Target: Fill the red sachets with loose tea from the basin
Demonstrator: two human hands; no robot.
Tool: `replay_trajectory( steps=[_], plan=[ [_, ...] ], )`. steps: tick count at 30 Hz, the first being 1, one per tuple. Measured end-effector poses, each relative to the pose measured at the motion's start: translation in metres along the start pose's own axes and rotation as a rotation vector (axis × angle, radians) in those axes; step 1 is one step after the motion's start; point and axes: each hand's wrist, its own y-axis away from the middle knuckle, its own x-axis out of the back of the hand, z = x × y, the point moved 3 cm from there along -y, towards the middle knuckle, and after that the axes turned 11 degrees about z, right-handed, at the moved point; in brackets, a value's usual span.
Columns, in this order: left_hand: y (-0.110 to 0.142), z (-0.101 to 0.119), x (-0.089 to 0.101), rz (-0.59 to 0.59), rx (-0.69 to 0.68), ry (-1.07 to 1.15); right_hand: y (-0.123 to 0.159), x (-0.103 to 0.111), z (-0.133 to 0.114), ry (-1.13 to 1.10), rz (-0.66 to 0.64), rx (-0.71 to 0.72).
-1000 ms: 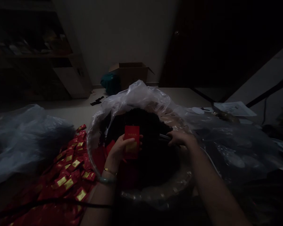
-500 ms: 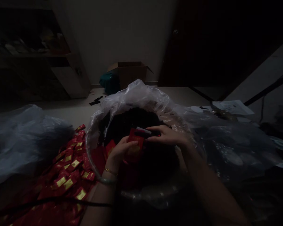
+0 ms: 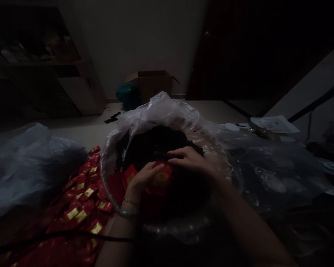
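Note:
My left hand point(image 3: 141, 178) is closed on a red packet point(image 3: 161, 180) with a faint gold print, its thumb across the upper part. Opposite it, my right hand point(image 3: 190, 161) grips a slim dark handheld tool point(image 3: 163, 155), whose end lies along the packet's upper edge. In this poor light I cannot make out the tool's exact kind. Both hands are above a round tub lined with clear plastic point(image 3: 167, 107), holding dark, loose, leaf-like material point(image 3: 167, 135). More red packets point(image 3: 130, 173) lie inside the tub beside my left hand.
Many red packets with gold labels point(image 3: 80, 217) are heaped at the left. A cloudy plastic bag point(image 3: 30, 167) lies beyond them, and clear plastic point(image 3: 275, 174) spreads at the right. An open cardboard box point(image 3: 154, 87) and a teal bundle point(image 3: 128, 96) stand by the wall.
My right hand has shifted slightly left with the tool, which has turned so its pale side no longer shows. The red packet in my left hand now leans flatter and sits slightly lower.

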Motion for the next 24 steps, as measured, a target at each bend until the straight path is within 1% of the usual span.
replay_trajectory(
  steps=[2, 5, 8, 11, 16, 19, 24],
  plan=[
    [0.001, 0.002, -0.002, 0.050, 0.061, 0.068, -0.001, 0.000, 0.000, 0.008, 0.023, -0.010],
    [0.000, 0.002, -0.004, 0.174, 0.165, 0.108, -0.001, -0.001, -0.002, 0.014, 0.072, -0.014],
    [-0.002, 0.002, -0.002, 0.279, 0.178, 0.069, -0.001, -0.001, -0.003, -0.017, 0.077, -0.049],
    [-0.003, 0.001, -0.001, 0.281, 0.155, 0.076, 0.000, 0.002, -0.003, -0.077, 0.041, -0.099],
    [-0.003, 0.001, 0.001, 0.261, 0.104, 0.092, 0.002, 0.013, -0.005, -0.102, 0.004, -0.120],
    [-0.005, -0.002, 0.002, 0.262, 0.128, 0.092, 0.003, 0.012, -0.008, -0.092, -0.028, -0.148],
    [-0.008, -0.004, 0.001, 0.243, 0.130, 0.093, 0.002, 0.006, -0.009, -0.050, 0.067, -0.136]
  ],
)
